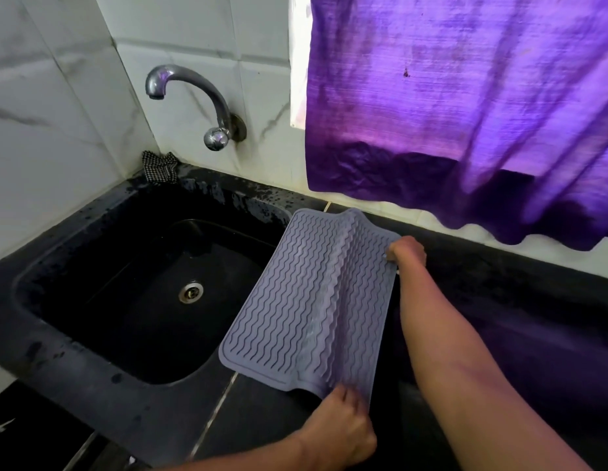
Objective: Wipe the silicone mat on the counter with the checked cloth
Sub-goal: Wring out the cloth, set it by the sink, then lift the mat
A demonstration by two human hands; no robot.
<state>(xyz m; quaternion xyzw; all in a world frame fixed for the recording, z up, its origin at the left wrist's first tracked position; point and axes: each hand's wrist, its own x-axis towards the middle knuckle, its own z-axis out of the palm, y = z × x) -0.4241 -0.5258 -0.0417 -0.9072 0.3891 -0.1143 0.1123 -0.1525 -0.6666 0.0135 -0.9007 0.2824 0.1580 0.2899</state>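
A: Where's the silicone mat (306, 294) just now?

B: Held by both hands. The right hand (406, 253) pinches its far right edge, and the left hand (340, 426) has fingers curled round the near right corner. From those hands the mat slopes away leftward, buckled along a ridge, its left side lying over the lip of the sink (92, 331) and on the desk (258, 413).

A: And the checked cloth (160, 167)?

B: Well apart from either hand, bunched in the back corner of the desk beyond the sink, below the tap (194, 96). Nobody touches it.

A: So has any wiping been done?

B: I'd judge none that shows. There's a pale wet-looking smear on the mat, just ahead of the left hand. The mat looks to be still in positioning, not lying flat.

A: What's left, then?

B: Nearly all of it, I'd say: settle the mat flat, free a hand, reach across the sink for the cloth, then wipe the ridged surface.
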